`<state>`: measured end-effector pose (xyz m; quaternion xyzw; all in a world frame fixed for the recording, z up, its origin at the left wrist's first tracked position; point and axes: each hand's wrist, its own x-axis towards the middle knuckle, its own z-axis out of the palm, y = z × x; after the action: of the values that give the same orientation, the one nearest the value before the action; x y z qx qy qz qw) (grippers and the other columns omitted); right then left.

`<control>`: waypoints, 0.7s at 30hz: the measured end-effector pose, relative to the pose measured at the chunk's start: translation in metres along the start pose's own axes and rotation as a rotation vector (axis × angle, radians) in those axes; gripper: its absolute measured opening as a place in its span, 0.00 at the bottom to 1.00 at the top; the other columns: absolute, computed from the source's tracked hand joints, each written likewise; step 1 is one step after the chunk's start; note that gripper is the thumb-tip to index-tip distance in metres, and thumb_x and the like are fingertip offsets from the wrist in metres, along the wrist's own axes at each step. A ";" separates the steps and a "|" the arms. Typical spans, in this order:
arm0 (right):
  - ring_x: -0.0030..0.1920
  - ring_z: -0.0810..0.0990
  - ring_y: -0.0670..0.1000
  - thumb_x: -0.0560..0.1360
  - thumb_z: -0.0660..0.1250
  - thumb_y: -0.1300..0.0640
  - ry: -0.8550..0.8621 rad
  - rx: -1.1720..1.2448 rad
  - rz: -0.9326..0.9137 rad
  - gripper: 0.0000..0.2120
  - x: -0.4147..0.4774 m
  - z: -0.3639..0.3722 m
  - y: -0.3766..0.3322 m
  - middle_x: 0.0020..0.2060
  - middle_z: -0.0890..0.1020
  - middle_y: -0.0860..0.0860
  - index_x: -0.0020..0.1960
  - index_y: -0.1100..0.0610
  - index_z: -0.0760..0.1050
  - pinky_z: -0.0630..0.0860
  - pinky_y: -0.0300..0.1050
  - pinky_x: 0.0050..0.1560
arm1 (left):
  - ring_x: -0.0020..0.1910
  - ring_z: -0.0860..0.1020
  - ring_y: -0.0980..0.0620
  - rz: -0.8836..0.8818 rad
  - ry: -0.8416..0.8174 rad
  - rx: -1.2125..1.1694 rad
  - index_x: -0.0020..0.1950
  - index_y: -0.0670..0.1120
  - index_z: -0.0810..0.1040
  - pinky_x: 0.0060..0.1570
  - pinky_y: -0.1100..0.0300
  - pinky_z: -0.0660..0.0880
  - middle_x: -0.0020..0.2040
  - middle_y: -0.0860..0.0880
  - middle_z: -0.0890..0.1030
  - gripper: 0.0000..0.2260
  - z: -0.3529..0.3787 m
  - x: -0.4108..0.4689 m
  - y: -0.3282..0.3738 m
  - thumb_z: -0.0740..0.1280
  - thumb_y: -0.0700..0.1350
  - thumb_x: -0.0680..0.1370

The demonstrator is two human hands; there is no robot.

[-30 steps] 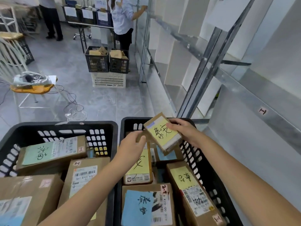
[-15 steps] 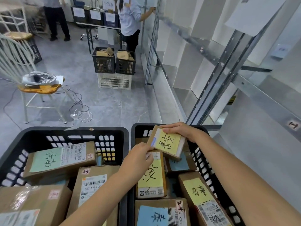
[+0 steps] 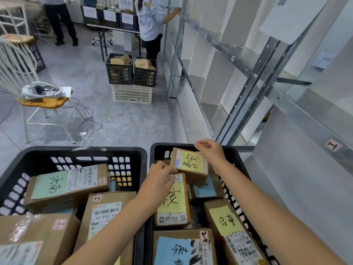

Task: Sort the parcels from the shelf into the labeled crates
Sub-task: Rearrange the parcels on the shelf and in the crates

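While it lies flat on other boxes at the far end of the right black lattice crate, the small brown cardboard parcel shows a yellow handwritten note. The left hand has curled fingers at its near corner and the right hand bunches over its far edge; I cannot tell whether either is grasping it.

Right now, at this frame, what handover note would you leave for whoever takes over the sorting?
Left hand: curled fingers against the near edge of the small yellow-note parcel; grip unclear.
Right hand: fingers curled at its far edge; grip unclear.
That parcel lies atop others at the back of the right crate; the left crate holds several too.
Done: both crates partly filled. Left: settle this parcel, then check the shelf; remaining parcels there cannot be seen.
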<state>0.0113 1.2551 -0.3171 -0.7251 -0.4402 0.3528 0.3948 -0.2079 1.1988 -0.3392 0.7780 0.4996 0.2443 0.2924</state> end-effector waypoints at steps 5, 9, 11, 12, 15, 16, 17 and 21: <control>0.65 0.75 0.54 0.63 0.75 0.31 -0.196 -0.093 0.275 0.45 -0.017 -0.021 0.027 0.63 0.78 0.51 0.71 0.57 0.67 0.73 0.55 0.65 | 0.61 0.66 0.57 0.012 0.007 0.006 0.64 0.50 0.77 0.55 0.57 0.76 0.59 0.55 0.69 0.11 0.002 0.005 0.000 0.63 0.46 0.82; 0.55 0.83 0.51 0.77 0.71 0.54 -0.267 -0.056 0.159 0.20 -0.026 -0.013 0.012 0.55 0.84 0.53 0.66 0.59 0.74 0.80 0.49 0.59 | 0.61 0.67 0.56 0.071 0.050 0.039 0.60 0.49 0.79 0.56 0.59 0.74 0.60 0.54 0.70 0.09 0.003 0.006 0.000 0.65 0.43 0.81; 0.57 0.83 0.52 0.76 0.73 0.55 -0.260 -0.077 0.108 0.24 -0.027 -0.003 0.002 0.59 0.83 0.55 0.69 0.60 0.73 0.80 0.52 0.60 | 0.59 0.72 0.56 0.097 0.079 0.049 0.58 0.48 0.79 0.55 0.59 0.75 0.60 0.54 0.71 0.08 0.004 0.004 -0.002 0.66 0.43 0.81; 0.57 0.83 0.52 0.75 0.74 0.54 -0.267 -0.113 0.089 0.25 -0.026 0.001 0.000 0.59 0.83 0.55 0.69 0.59 0.73 0.79 0.54 0.61 | 0.57 0.73 0.56 0.104 0.083 0.054 0.58 0.47 0.79 0.54 0.58 0.75 0.60 0.55 0.71 0.07 0.004 0.003 -0.002 0.66 0.44 0.81; 0.57 0.82 0.51 0.77 0.71 0.53 -0.270 -0.192 0.064 0.20 -0.030 0.004 0.000 0.58 0.83 0.53 0.67 0.58 0.76 0.78 0.55 0.62 | 0.57 0.75 0.56 0.113 0.073 0.092 0.62 0.48 0.76 0.54 0.58 0.76 0.61 0.56 0.72 0.09 0.003 0.000 -0.002 0.64 0.46 0.81; 0.58 0.81 0.51 0.78 0.68 0.52 -0.246 -0.220 0.044 0.19 -0.037 0.001 -0.004 0.58 0.83 0.52 0.67 0.57 0.75 0.77 0.53 0.63 | 0.57 0.75 0.56 0.110 0.063 0.110 0.63 0.48 0.75 0.54 0.58 0.75 0.62 0.56 0.72 0.10 0.002 -0.001 0.000 0.63 0.47 0.82; 0.59 0.80 0.50 0.80 0.66 0.51 -0.222 -0.265 0.018 0.19 -0.044 -0.005 -0.008 0.59 0.82 0.51 0.68 0.57 0.75 0.76 0.50 0.63 | 0.57 0.75 0.55 0.107 0.051 0.135 0.64 0.49 0.74 0.54 0.58 0.75 0.62 0.56 0.73 0.11 0.002 -0.002 0.002 0.62 0.48 0.82; 0.65 0.75 0.50 0.81 0.63 0.50 -0.124 -0.415 -0.081 0.21 -0.070 -0.049 -0.021 0.66 0.77 0.52 0.72 0.56 0.72 0.70 0.41 0.60 | 0.59 0.74 0.53 0.131 0.022 0.199 0.68 0.46 0.72 0.56 0.60 0.72 0.65 0.53 0.73 0.15 0.001 -0.006 0.033 0.58 0.50 0.84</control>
<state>0.0204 1.1844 -0.2651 -0.7494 -0.5556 0.2826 0.2233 -0.1880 1.1818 -0.3174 0.8313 0.4728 0.2205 0.1917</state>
